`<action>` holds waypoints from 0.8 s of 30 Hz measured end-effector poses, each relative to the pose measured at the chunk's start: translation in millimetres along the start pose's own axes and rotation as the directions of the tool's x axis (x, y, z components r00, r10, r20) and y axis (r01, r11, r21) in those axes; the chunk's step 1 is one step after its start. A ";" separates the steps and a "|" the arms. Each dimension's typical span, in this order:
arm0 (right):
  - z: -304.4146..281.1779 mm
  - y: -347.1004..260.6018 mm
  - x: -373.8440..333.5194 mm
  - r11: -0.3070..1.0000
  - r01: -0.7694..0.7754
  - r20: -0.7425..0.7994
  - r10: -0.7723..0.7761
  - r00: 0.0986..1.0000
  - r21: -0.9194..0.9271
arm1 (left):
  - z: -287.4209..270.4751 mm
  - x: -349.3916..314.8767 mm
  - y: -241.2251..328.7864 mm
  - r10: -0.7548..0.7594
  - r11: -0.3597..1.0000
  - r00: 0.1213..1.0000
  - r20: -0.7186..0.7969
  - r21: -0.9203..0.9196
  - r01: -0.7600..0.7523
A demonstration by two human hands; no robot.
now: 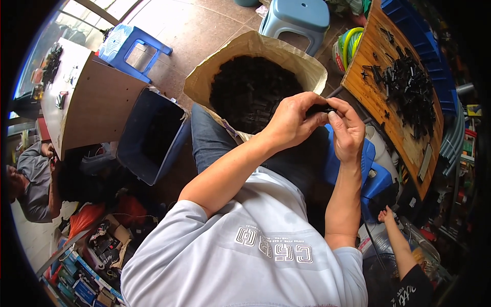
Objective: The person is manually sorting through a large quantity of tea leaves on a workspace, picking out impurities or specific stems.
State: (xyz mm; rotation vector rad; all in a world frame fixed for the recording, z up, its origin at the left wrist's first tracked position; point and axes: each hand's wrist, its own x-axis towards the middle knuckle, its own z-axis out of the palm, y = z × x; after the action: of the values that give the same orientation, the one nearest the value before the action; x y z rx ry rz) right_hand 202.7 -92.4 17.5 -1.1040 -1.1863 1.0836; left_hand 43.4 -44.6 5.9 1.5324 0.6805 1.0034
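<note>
While left fingers pinch a black piece, right fingers do too.

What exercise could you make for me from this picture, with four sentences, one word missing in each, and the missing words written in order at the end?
1. The left hand and the right hand hold a small part whose colour is ____.
2. The blue bin stands on the ____ side of the open sack.
3. The wooden board with a heap of black pieces is on the person's ____ side.
4. The grey-blue stool beyond the sack is made of ____.

Missing words: black; left; right; plastic.
</note>
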 end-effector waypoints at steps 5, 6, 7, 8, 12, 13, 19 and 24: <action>1.3 2.8 0.2 0.994 -0.103 -0.001 0.103 0.995 -0.034 | 2.1 -1.7 3.9 0.043 0.996 0.997 -0.068 0.084 -0.037; 3.2 2.6 0.6 0.994 -0.103 0.000 0.103 0.995 -0.033 | 2.3 -1.7 2.7 0.042 0.996 0.997 -0.070 0.086 -0.036; 6.4 2.0 1.7 0.994 -0.108 -0.009 0.108 0.994 -0.010 | 2.4 -1.5 0.0 0.115 0.973 0.989 -0.097 0.213 -0.092; 8.6 1.9 2.7 0.994 -0.113 -0.019 0.113 0.993 0.012 | 2.8 -1.5 -2.3 0.190 0.931 0.975 -0.114 0.338 -0.142; 10.5 12.0 3.4 0.994 -0.092 -0.031 0.093 0.995 0.052 | 6.7 -4.7 -5.4 0.179 0.942 0.970 -0.162 0.312 -0.121; 11.3 13.7 3.8 0.990 -0.080 -0.026 0.083 0.996 0.113 | 6.7 -5.5 -5.7 0.186 0.939 0.968 -0.166 0.320 -0.126; 12.7 17.0 7.3 0.983 -0.086 -0.006 0.088 0.996 0.163 | 4.1 -5.8 -10.5 0.243 0.925 0.949 -0.202 0.342 -0.164; 10.5 8.0 9.5 0.985 -0.152 0.080 0.146 0.986 0.075 | -15.7 -1.8 -10.0 -0.295 0.859 0.955 -0.008 -0.440 0.262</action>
State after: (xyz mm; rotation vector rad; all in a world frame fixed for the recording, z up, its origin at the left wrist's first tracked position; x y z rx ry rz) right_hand 192.5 -81.2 11.4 -1.1113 -1.1208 1.2873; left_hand 29.8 -36.5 -4.1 0.9759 0.6555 0.9183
